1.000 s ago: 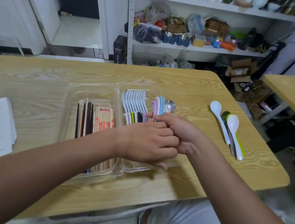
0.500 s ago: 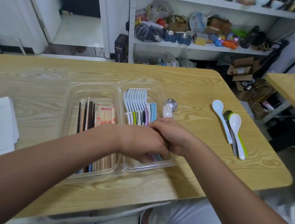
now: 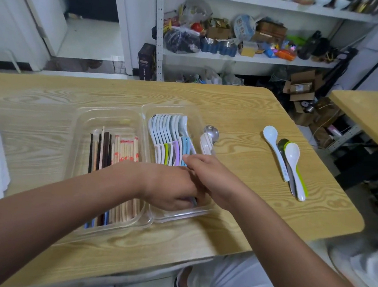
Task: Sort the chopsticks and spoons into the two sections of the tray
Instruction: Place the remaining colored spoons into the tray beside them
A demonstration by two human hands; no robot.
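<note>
The wooden counter (image 3: 243, 116) carries a clear two-section tray (image 3: 108, 113). The left hand (image 3: 170, 187) curls down into the near end of the right section; whether it grips anything I cannot tell. The right hand (image 3: 216, 182) lies beside it, fingers nearly straight on the handles, apparently holding nothing. Chopsticks (image 3: 119, 148) fill the left section and nested spoons (image 3: 168, 130) the right. Three loose spoons (image 3: 291, 161) lie well apart to the right. They look light, stiff, smooth and probably slippery, so they are best pinched mid-handle.
</note>
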